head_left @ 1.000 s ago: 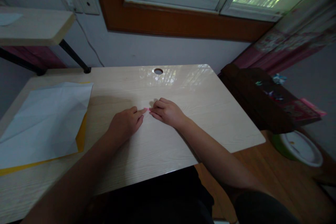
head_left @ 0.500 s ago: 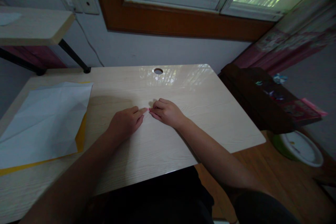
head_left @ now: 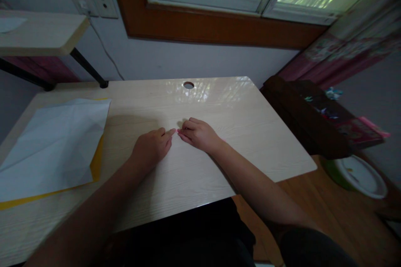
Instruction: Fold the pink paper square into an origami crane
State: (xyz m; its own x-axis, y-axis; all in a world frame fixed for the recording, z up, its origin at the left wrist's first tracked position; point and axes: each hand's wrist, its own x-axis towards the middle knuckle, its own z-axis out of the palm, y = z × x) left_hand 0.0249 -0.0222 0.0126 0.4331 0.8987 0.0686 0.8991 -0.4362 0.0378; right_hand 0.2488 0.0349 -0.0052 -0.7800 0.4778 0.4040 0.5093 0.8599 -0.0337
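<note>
A tiny pink piece (head_left: 176, 131), perhaps folded paper, shows between my fingertips low over the light wooden desk (head_left: 266, 133); its shape is too small to make out. My left hand (head_left: 153, 145) is closed at the piece's left end, the index finger reaching out to it and the thumb lower down. From the right, my right hand (head_left: 199, 134) pinches the other end with thumb and index finger, its other fingers curled above. Both hands rest close to the desktop, their fingertips almost meeting.
White paper (head_left: 56, 142) over a yellow sheet (head_left: 96, 160) lies at the desk's left. A raised shelf (head_left: 40, 29) on black legs stands behind it. A round cable hole (head_left: 188, 85) is near the back edge. A dark wooden cabinet (head_left: 308, 112) and a white-rimmed bin (head_left: 361, 177) are at right.
My left fingers have shifted very slightly at the pink piece. My right hand looks almost unmoved, and the rest stays the same.
</note>
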